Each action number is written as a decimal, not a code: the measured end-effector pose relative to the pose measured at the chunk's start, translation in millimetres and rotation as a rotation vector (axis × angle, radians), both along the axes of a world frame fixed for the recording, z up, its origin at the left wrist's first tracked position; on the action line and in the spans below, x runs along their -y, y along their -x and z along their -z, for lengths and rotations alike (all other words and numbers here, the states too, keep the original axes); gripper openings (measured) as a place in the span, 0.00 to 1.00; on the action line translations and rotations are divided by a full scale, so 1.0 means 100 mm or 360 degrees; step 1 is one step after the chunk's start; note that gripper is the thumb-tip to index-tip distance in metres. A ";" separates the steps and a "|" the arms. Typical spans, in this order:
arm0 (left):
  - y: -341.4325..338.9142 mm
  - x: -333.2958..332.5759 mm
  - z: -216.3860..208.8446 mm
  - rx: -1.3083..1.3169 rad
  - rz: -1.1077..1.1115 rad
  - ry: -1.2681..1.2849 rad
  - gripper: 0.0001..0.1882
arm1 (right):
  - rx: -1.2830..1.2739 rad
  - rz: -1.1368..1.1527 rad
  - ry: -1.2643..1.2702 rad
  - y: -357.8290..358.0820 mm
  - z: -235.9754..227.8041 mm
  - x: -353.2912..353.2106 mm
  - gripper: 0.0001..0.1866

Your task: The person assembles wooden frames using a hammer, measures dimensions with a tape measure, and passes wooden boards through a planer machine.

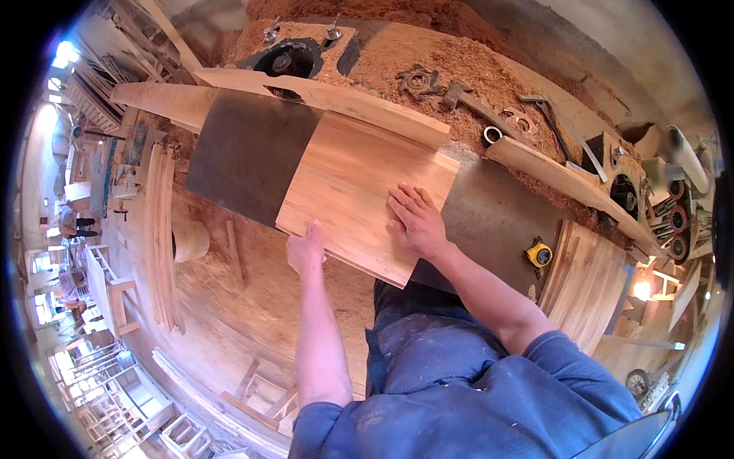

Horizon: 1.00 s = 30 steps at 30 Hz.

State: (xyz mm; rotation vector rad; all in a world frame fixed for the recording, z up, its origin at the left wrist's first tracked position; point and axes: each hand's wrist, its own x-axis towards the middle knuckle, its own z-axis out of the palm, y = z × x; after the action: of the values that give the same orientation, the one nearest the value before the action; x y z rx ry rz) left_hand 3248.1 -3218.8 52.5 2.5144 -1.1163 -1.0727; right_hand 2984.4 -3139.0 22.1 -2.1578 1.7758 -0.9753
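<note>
A pale wooden panel [348, 180] lies flat on the dark metal machine table [243, 157], its far edge along an upright wooden fence board [367, 113]. My left hand [307, 248] grips the panel's near edge toward its left corner, the thumb on top and the other fingers mostly hidden below. On the panel's right half my right hand [417, 222] rests palm down, fingers stretched out and holding nothing. Behind the fence is a dark round machine housing [287, 60], with a gap in the fence in front of it.
Right of the panel lie a yellow tape measure [539, 254] and a stack of wooden panels [582, 283]. Beyond the fence, a hammer [482, 111] and a toothed cutter head [417, 79] sit in sawdust. Long boards [159, 229] and a pale bucket [189, 241] stand at left.
</note>
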 end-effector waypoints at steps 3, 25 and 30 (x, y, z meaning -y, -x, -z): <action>0.00 0.02 -0.16 0.0405 0.0086 0.0050 0.37 | -0.0070 0.0036 0.0009 0.00 0.04 0.03 0.27; 0.41 1.53 0.09 0.0513 0.0163 0.0055 0.68 | 0.0061 0.0278 -0.0170 0.00 -0.09 0.23 0.27; 0.25 1.62 0.12 0.0457 0.0159 0.0103 0.70 | 0.0134 0.0279 -0.0119 -0.06 -0.07 0.33 0.27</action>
State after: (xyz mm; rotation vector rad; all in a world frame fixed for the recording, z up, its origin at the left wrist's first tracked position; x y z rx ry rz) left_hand 3222.7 -3381.1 40.3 2.6442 -1.3386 -0.6970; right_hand 2990.1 -3171.8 29.0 -1.9140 1.9537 -1.0046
